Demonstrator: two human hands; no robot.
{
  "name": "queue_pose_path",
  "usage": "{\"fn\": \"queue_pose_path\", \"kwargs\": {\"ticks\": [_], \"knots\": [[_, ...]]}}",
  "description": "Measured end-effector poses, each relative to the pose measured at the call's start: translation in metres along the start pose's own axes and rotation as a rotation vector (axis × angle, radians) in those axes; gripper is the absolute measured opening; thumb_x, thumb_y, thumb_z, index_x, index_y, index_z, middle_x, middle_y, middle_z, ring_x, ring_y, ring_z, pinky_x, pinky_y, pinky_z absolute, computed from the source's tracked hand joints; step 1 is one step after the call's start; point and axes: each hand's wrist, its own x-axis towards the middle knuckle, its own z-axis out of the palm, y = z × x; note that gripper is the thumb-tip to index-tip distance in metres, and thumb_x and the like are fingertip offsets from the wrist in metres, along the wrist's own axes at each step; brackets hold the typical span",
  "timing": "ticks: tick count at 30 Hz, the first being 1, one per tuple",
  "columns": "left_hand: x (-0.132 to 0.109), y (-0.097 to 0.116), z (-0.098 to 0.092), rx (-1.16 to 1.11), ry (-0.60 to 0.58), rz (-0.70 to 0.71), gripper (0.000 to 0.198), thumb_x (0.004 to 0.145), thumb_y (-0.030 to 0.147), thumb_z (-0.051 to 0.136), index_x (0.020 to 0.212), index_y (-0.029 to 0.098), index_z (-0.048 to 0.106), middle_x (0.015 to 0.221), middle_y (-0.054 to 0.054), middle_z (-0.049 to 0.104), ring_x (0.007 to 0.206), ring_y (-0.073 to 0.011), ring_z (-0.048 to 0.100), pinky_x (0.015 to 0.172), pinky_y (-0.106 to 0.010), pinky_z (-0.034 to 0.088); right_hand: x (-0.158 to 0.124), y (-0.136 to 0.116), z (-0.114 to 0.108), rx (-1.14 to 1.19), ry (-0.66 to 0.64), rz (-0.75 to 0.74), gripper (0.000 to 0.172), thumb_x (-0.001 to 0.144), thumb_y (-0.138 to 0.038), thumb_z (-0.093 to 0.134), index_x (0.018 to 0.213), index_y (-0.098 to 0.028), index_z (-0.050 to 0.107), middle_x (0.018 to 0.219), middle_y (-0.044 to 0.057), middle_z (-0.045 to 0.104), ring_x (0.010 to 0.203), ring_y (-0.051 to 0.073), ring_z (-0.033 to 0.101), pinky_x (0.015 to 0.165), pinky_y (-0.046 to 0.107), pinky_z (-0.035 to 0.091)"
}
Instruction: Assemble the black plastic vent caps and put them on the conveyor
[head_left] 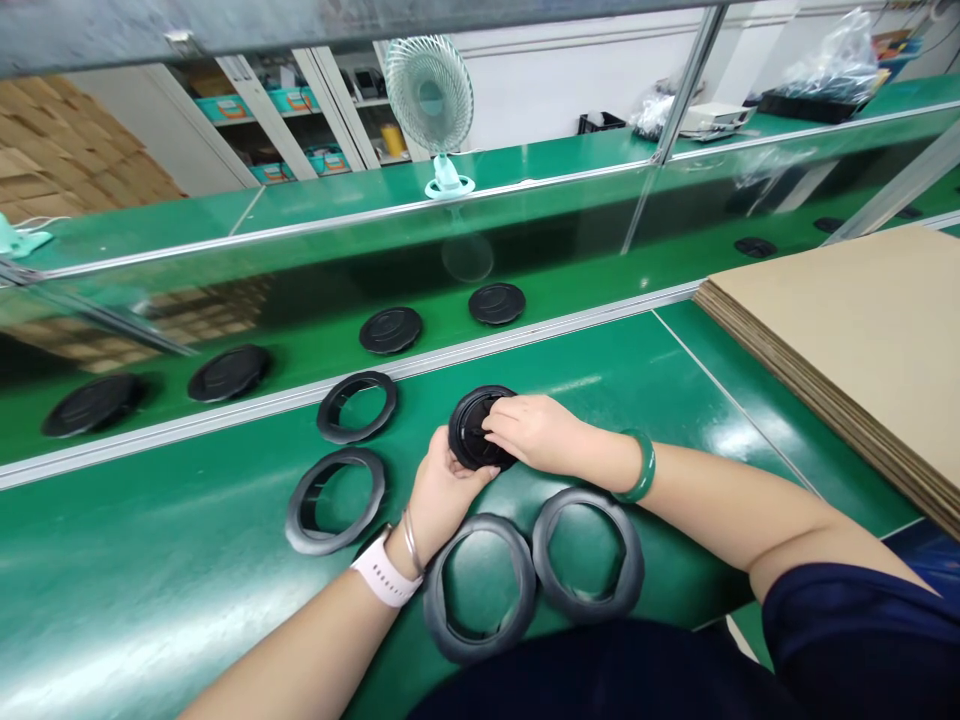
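Observation:
My left hand (444,490) grips the lower left edge of a round black plastic disc (471,432), held tilted just above the green bench. My right hand (534,432) lies on top of the same disc, fingers curled over its right side and pressing on it. Several open black rings lie around my hands: one (357,406) behind, one (335,500) to the left, two (480,588) (589,555) close to my body. A white watch and a bangle are on my left wrist, a green bangle on my right.
Several closed black discs (391,330) sit in a row on the green conveyor belt (300,300) behind the metal rail. A stack of cardboard sheets (862,330) fills the right side. A small desk fan (431,100) stands on the far bench.

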Motion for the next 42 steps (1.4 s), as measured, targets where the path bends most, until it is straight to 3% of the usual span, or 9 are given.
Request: {"fn": "queue_pose_path", "kwargs": {"ticks": [5, 11, 17, 23, 28, 31, 36, 39, 42], "knots": [[-0.001, 0.000, 0.000, -0.023, -0.003, -0.015, 0.057, 0.063, 0.022, 0.086, 0.107, 0.021, 0.050, 0.102, -0.002, 0.070, 0.094, -0.0215, 0.071, 0.085, -0.037, 0.059, 0.002, -0.003, -0.004, 0.019, -0.105, 0.052, 0.011, 0.098, -0.017, 0.057, 0.102, -0.009, 0.064, 0.096, 0.012, 0.064, 0.089, 0.023, 0.062, 0.078, 0.034, 0.052], [-0.001, 0.002, 0.000, -0.032, -0.020, -0.030, 0.057, 0.062, 0.021, 0.086, 0.106, 0.021, 0.050, 0.100, -0.002, 0.070, 0.093, -0.0209, 0.071, 0.084, -0.036, 0.060, 0.000, -0.003, -0.006, 0.045, -0.108, 0.051, 0.011, 0.098, -0.018, 0.057, 0.101, -0.010, 0.064, 0.096, 0.011, 0.065, 0.088, 0.023, 0.063, 0.079, 0.034, 0.053], [0.000, 0.005, 0.001, -0.070, -0.014, -0.034, 0.058, 0.061, 0.019, 0.086, 0.107, 0.021, 0.050, 0.097, 0.000, 0.070, 0.092, -0.0197, 0.072, 0.083, -0.034, 0.059, -0.003, -0.015, 0.001, -0.038, -0.074, 0.135, 0.034, 0.100, -0.016, 0.053, 0.132, -0.002, 0.052, 0.104, 0.016, 0.063, 0.094, 0.026, 0.061, 0.081, 0.039, 0.054], [-0.001, 0.007, 0.002, -0.089, -0.028, -0.039, 0.059, 0.061, 0.018, 0.086, 0.108, 0.020, 0.051, 0.098, -0.001, 0.071, 0.091, -0.0195, 0.072, 0.083, -0.033, 0.060, 0.001, -0.019, 0.003, -0.106, -0.199, 0.187, 0.036, 0.097, -0.014, 0.054, 0.131, -0.002, 0.055, 0.104, 0.017, 0.062, 0.094, 0.028, 0.059, 0.083, 0.041, 0.053], [0.001, 0.004, 0.001, -0.127, -0.012, -0.028, 0.058, 0.062, 0.019, 0.086, 0.106, 0.021, 0.050, 0.104, -0.002, 0.070, 0.098, -0.0209, 0.071, 0.089, -0.037, 0.059, 0.000, -0.011, -0.001, 0.031, 0.036, 0.186, 0.027, 0.098, -0.022, 0.057, 0.122, -0.012, 0.062, 0.105, 0.014, 0.060, 0.099, 0.027, 0.054, 0.087, 0.042, 0.048], [0.002, 0.004, 0.001, -0.163, 0.026, -0.007, 0.059, 0.061, 0.019, 0.086, 0.106, 0.021, 0.048, 0.112, -0.005, 0.070, 0.107, -0.0232, 0.069, 0.096, -0.041, 0.057, -0.001, -0.003, 0.000, 0.214, 0.266, 0.390, 0.037, 0.096, -0.027, 0.062, 0.130, -0.014, 0.057, 0.120, 0.015, 0.056, 0.112, 0.028, 0.050, 0.098, 0.045, 0.044], [0.002, 0.005, 0.002, -0.170, 0.002, -0.030, 0.069, 0.058, 0.019, 0.088, 0.112, 0.022, 0.046, 0.120, -0.008, 0.067, 0.113, -0.0255, 0.066, 0.100, -0.044, 0.054, -0.002, 0.012, 0.016, 0.618, 0.129, 0.714, 0.019, 0.099, -0.023, 0.057, 0.115, -0.015, 0.062, 0.105, 0.009, 0.061, 0.099, 0.022, 0.056, 0.093, 0.039, 0.046], [0.000, 0.005, 0.000, -0.169, -0.038, 0.001, 0.075, 0.062, 0.026, 0.088, 0.122, 0.023, 0.043, 0.128, -0.009, 0.063, 0.120, -0.0259, 0.062, 0.103, -0.043, 0.052, -0.001, 0.015, 0.022, 0.677, 0.135, 0.722, 0.010, 0.097, -0.018, 0.056, 0.106, -0.016, 0.061, 0.102, 0.006, 0.061, 0.099, 0.020, 0.055, 0.093, 0.037, 0.044], [-0.002, 0.003, -0.004, -0.072, -0.034, 0.054, 0.063, 0.077, 0.038, 0.078, 0.128, 0.022, 0.044, 0.131, -0.009, 0.060, 0.123, -0.0258, 0.059, 0.107, -0.044, 0.048, 0.000, 0.010, 0.022, 0.693, 0.161, 0.695, 0.003, 0.095, -0.017, 0.058, 0.098, -0.017, 0.059, 0.098, 0.004, 0.061, 0.096, 0.019, 0.054, 0.090, 0.035, 0.043]]}}
